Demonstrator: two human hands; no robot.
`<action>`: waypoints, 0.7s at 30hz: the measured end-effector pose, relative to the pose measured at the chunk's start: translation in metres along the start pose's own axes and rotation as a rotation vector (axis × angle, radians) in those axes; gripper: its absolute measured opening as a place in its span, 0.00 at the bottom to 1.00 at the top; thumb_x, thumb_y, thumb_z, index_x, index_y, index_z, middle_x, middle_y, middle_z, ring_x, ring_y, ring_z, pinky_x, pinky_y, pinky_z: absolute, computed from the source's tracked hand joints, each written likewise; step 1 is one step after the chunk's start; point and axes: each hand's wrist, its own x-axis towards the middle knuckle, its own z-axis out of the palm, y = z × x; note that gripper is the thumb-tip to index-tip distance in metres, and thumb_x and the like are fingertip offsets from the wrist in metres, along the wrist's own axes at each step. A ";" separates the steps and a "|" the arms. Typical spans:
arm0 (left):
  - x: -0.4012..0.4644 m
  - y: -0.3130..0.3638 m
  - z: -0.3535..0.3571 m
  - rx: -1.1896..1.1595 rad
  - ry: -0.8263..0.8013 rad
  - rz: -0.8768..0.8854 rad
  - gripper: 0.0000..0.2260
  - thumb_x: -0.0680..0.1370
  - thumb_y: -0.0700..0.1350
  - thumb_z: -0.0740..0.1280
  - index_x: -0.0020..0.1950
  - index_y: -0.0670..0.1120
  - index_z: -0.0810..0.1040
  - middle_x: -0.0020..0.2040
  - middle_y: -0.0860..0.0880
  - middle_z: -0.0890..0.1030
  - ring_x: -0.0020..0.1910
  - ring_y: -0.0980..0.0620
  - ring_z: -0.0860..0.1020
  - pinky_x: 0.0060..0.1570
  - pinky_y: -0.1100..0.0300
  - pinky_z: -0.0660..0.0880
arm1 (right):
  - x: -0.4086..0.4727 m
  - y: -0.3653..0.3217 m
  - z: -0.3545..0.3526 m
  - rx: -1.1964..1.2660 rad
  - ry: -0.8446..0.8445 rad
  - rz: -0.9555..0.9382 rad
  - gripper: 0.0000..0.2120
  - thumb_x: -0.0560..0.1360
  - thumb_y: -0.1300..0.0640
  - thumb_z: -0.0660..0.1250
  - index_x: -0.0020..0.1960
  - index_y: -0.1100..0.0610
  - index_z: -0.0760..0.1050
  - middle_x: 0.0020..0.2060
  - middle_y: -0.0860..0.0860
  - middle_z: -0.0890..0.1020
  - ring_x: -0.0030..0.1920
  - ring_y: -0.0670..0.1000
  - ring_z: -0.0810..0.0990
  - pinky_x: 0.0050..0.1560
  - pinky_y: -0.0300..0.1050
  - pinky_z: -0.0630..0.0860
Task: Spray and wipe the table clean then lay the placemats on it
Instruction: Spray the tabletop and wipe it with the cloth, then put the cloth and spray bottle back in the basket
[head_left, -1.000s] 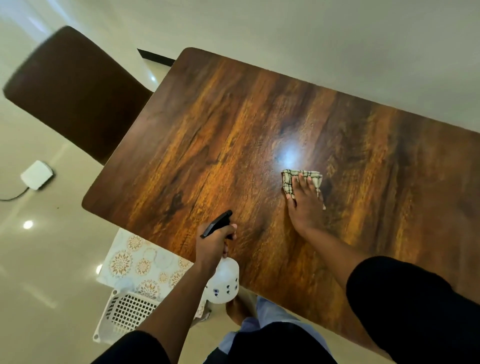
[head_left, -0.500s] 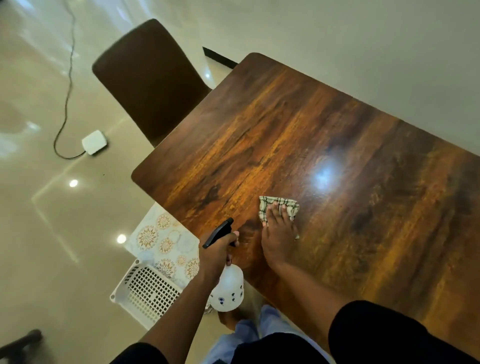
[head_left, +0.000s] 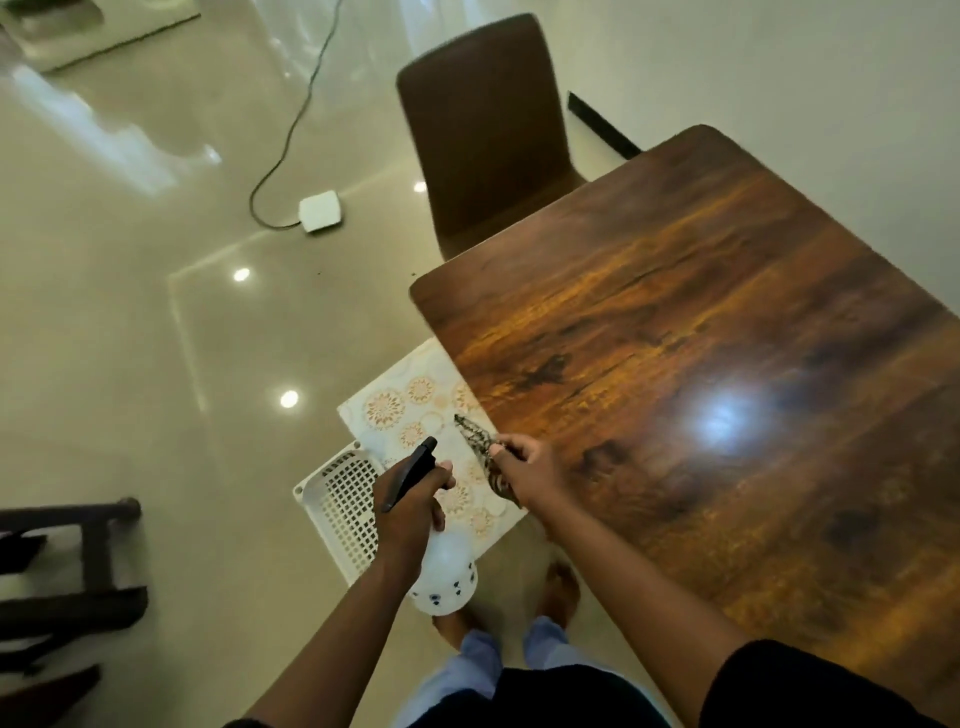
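A glossy wooden table (head_left: 727, 415) stands on pale tiled floor beside a brown chair (head_left: 488, 135). The right hand (head_left: 524, 473) pinches a crumpled checked cloth (head_left: 480, 447) off the table's corner, above patterned placemats (head_left: 410, 415) on a white basket (head_left: 343, 509). The left hand (head_left: 408, 509) grips a spray bottle (head_left: 447, 577).

No legible text, labels, brand marks, nos. or signs anywhere in view. Spray bottle (head_left: 445, 577): small dark blue marks on white body, decorative, not lettering as far as can be made out. Placemat (head_left: 415, 415): round floral motifs only, no wording. White box (head_left: 320, 210) on floor: blank, no visible marking.
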 end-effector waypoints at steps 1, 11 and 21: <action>0.000 0.001 -0.011 -0.026 0.021 0.004 0.19 0.75 0.43 0.76 0.67 0.48 0.83 0.39 0.40 0.83 0.25 0.49 0.71 0.26 0.58 0.68 | 0.001 -0.003 0.003 0.111 -0.010 0.069 0.05 0.83 0.59 0.67 0.55 0.55 0.81 0.49 0.54 0.86 0.46 0.50 0.83 0.46 0.43 0.80; 0.028 -0.026 -0.116 -0.034 0.146 0.062 0.06 0.80 0.36 0.75 0.43 0.41 0.84 0.35 0.34 0.77 0.29 0.49 0.75 0.36 0.56 0.73 | 0.009 0.015 0.065 0.551 -0.271 0.370 0.27 0.79 0.48 0.72 0.71 0.64 0.75 0.66 0.66 0.80 0.67 0.67 0.79 0.72 0.69 0.70; 0.070 -0.102 -0.166 -0.167 0.187 0.049 0.15 0.78 0.31 0.75 0.64 0.39 0.84 0.54 0.45 0.89 0.50 0.56 0.86 0.51 0.62 0.80 | 0.037 0.067 0.132 0.272 -0.128 0.342 0.22 0.72 0.73 0.73 0.66 0.69 0.75 0.58 0.66 0.84 0.57 0.66 0.84 0.59 0.63 0.81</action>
